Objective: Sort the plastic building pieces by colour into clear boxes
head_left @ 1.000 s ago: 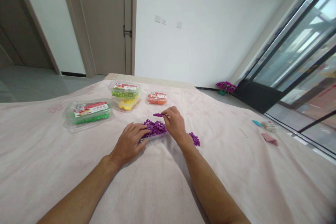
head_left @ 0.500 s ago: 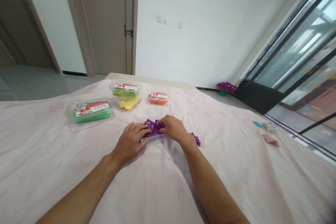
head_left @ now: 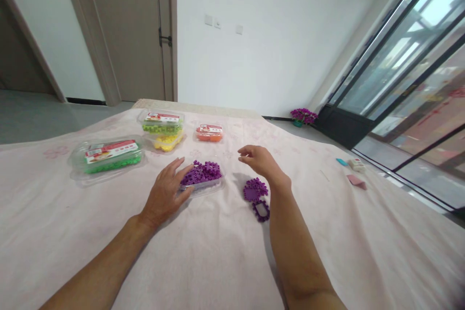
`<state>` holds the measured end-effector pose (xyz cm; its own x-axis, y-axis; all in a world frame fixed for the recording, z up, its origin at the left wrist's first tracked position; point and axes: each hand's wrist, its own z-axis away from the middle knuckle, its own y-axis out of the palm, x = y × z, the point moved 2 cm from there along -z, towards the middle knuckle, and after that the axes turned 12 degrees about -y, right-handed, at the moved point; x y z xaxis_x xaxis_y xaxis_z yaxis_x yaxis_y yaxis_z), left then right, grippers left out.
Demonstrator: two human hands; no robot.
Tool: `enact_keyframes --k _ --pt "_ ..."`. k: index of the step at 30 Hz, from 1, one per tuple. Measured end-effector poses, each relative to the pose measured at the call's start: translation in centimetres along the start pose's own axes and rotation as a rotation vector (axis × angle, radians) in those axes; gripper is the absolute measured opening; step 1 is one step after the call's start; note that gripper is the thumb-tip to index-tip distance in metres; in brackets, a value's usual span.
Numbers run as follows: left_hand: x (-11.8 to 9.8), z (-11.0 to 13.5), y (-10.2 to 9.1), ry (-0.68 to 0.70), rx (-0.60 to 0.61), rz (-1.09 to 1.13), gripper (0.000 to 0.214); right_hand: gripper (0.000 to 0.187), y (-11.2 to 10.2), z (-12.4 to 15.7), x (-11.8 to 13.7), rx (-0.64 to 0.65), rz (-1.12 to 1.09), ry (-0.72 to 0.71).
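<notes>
A clear plastic tray [head_left: 212, 185] full of purple building pieces [head_left: 202, 172] lies on the pink cloth [head_left: 203, 261]. My left hand [head_left: 165, 193] rests flat against the tray's left side, fingers spread. Lifted just right of the tray, my right hand [head_left: 258, 161] has loosely curled fingers and holds nothing that I can see. Beside my right wrist lie an assembled purple flower shape [head_left: 255, 189] and a small purple frame [head_left: 260, 210].
Behind stand closed boxes of pieces: a green one [head_left: 109, 156] at left, a green box stacked on a yellow one [head_left: 162, 128], and an orange one [head_left: 208, 132]. Small teal, white and pink items [head_left: 353, 170] lie at the right. Glass doors run along the right.
My right hand held a purple piece, lowered it into the tray, then lifted away to the right without it. The view shifted, baring the purple shapes by my wrist.
</notes>
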<state>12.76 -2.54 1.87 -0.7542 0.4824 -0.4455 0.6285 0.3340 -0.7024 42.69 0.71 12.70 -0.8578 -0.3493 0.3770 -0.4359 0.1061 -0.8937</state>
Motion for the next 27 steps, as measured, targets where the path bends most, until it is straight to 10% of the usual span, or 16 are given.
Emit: enact_keyframes --k 8,17,27 --pt "1.7 0.1 1.0 -0.228 0.084 0.129 0.076 0.049 0.1 2.3 -7.2 0.344 0.024 0.346" --pt "2.1 0.0 1.2 -0.266 0.136 0.175 0.068 0.043 2.5 2.4 -7.6 0.491 0.032 0.369" --pt "2.0 -0.1 1.2 -0.261 0.146 0.195 0.07 0.017 4.1 0.3 -6.4 0.18 -0.174 0.124"
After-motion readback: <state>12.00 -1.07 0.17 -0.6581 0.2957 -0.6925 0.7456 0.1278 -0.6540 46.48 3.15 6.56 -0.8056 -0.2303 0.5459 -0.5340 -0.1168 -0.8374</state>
